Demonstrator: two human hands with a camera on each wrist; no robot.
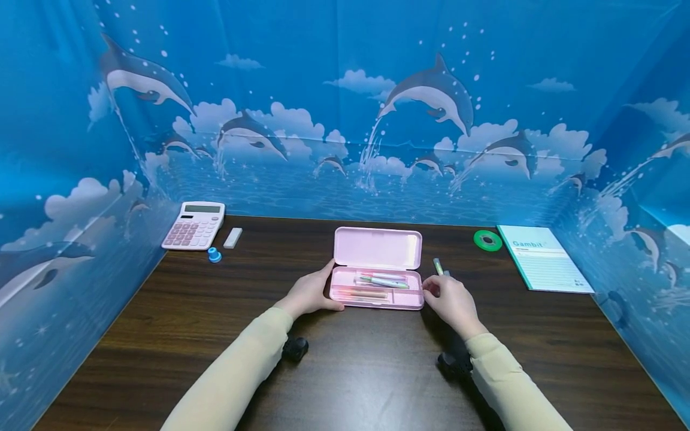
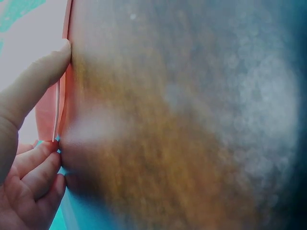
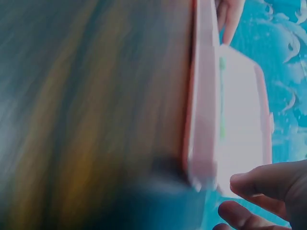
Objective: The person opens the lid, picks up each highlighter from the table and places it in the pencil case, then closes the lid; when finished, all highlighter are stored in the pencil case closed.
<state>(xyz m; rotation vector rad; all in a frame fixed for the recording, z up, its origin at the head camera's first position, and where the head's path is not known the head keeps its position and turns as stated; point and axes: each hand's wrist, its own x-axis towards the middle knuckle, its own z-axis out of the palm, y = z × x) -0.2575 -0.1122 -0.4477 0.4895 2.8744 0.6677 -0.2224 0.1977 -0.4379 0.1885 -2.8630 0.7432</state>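
**Steadying an open pencil case with a loose pen at 3 o'clock**

Holding the pink pencil case [image 1: 401,303] at the middle of the tabletop [image 1: 366,371], lid [image 1: 377,247] thrown back toward 12 o'clock, several pens [image 1: 384,280] lying lengthwise in the tray. Gripping the case's 9 o'clock end with the left hand [image 1: 311,294]: thumb laid against the end wall, fingers [image 2: 41,165] curled in at the near corner, as the left wrist view shows. Hovering just off the 3 o'clock end with the right hand [image 1: 451,302], fingers [image 3: 268,179] loosely bent, apart from the case and closed on nothing. Lying flat just past those fingertips, a green pen [image 1: 438,266], beside the case's right end and not touching it.

Looks like the filling step, with one pen outside the tray. Calls next, by this reading, for a short reach toward 1 o'clock, a pinch on the pen's barrel, and a turn to lay it parallel to the others.

Further off: calculator [image 1: 194,225] and eraser [image 1: 233,237] at 10 o'clock, tape roll [image 1: 487,240] and notebook [image 1: 543,266] at 2 o'clock.
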